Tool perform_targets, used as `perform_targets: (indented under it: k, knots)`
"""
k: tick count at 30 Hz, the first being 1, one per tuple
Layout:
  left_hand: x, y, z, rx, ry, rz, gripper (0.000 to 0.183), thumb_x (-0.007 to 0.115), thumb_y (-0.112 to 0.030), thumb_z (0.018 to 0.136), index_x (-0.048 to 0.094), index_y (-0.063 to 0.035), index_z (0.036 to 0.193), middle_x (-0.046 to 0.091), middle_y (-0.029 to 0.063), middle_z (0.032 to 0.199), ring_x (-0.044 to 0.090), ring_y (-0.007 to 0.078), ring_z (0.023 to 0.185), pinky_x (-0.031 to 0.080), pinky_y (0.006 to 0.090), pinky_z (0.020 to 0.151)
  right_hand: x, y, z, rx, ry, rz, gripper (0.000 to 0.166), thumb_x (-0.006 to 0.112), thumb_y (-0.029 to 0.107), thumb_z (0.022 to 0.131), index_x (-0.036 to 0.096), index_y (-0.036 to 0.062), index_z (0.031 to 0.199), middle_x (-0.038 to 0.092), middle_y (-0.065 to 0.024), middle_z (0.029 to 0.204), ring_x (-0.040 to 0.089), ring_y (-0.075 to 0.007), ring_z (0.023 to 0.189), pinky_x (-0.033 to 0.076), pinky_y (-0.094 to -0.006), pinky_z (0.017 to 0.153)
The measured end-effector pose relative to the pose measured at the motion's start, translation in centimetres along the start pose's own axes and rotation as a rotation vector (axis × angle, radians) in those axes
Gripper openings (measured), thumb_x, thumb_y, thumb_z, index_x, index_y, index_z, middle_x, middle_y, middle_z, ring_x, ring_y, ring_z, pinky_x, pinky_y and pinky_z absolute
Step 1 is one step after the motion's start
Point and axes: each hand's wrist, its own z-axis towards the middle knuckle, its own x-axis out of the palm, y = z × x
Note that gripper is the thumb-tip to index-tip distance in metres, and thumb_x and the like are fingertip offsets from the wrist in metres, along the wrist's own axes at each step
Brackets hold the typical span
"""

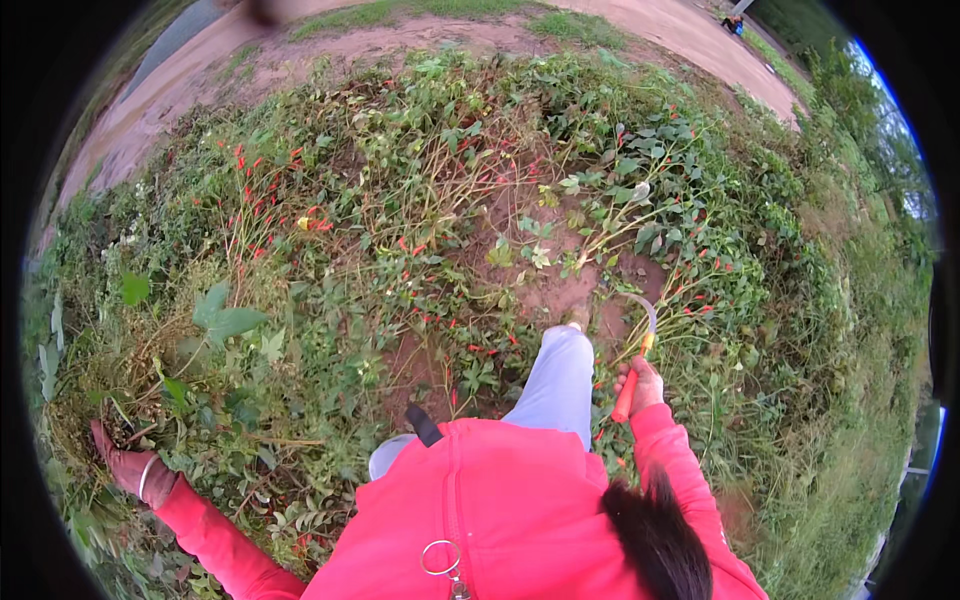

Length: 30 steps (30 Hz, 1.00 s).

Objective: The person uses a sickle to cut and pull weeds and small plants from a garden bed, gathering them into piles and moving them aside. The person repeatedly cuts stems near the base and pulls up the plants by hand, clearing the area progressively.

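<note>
My right hand (643, 385) grips the orange handle of a sickle (625, 397). The tool's thin curved blade (649, 311) points up and away from me, close to the stems of a leafy pepper plant (679, 289) with small red peppers. Far out on the left, my left hand (139, 466) is closed around a bunch of cut-looking green and dry stems (124, 420); leaves partly hide its fingers. A pale band (148, 477) circles that wrist. Broad green leaves (225, 319) stick up above the bunch.
Pepper plants with red fruit (259, 195) and tangled weeds surround my legs (555, 382). Bare reddish soil (551, 281) shows ahead of my foot. Beyond the plants runs a dirt track (675, 37). A person (733, 25) sits far off at the upper right.
</note>
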Motion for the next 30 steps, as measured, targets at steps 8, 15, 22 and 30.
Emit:
perform_targets:
  k: [8, 15, 22, 30]
  knots:
    - [17.3, -44.9, -0.7, -0.233, 0.418, -0.473, 0.036, 0.041, -0.003, 0.088, 0.053, -0.0075, 0.122, 0.056, 0.0123, 0.12, 0.053, 0.019, 0.109, 0.039, 0.0295, 0.095, -13.0, 12.0, 24.3, 0.174, -0.083, 0.054, 0.014, 0.051, 0.019, 0.084, 0.047, 0.0068, 0.089, 0.051, -0.006, 0.069, 0.048, -0.0172, 0.05, 0.043, -0.0312, 0.043]
    - [20.3, -60.4, 2.3, -0.675, 0.405, -1.024, 0.029, 0.052, -0.007, 0.084, 0.059, -0.0011, 0.111, 0.059, 0.012, 0.112, 0.056, 0.0171, 0.099, 0.042, 0.03, 0.089, -18.4, 26.2, 31.0, 0.376, -0.194, 0.032, 0.012, 0.05, 0.018, 0.084, 0.045, 0.01, 0.091, 0.05, -0.0038, 0.066, 0.047, -0.0161, 0.049, 0.043, -0.031, 0.042]
    - [25.2, -56.8, 7.8, -0.914, 0.347, -0.674, 0.04, 0.074, -0.018, 0.07, 0.062, 0.0059, 0.1, 0.062, 0.0106, 0.102, 0.058, 0.0176, 0.083, 0.046, 0.0299, 0.077, -10.9, 31.5, 35.5, 0.446, -0.083, 0.06, 0.025, 0.05, 0.034, 0.088, 0.048, 0.01, 0.081, 0.052, -0.0042, 0.064, 0.047, -0.0192, 0.049, 0.042, -0.0325, 0.043]
    - [46.6, -74.1, 25.8, -0.941, 0.598, -0.982, 0.062, 0.068, -0.032, 0.074, 0.039, -0.0011, 0.119, 0.052, 0.0128, 0.114, 0.052, 0.0258, 0.092, 0.046, 0.0386, 0.075, -4.7, 36.5, 37.8, 0.414, -0.091, 0.268, 0.022, 0.053, 0.03, 0.086, 0.049, 0.0091, 0.086, 0.052, -0.0039, 0.068, 0.047, -0.0163, 0.052, 0.043, -0.0297, 0.045]
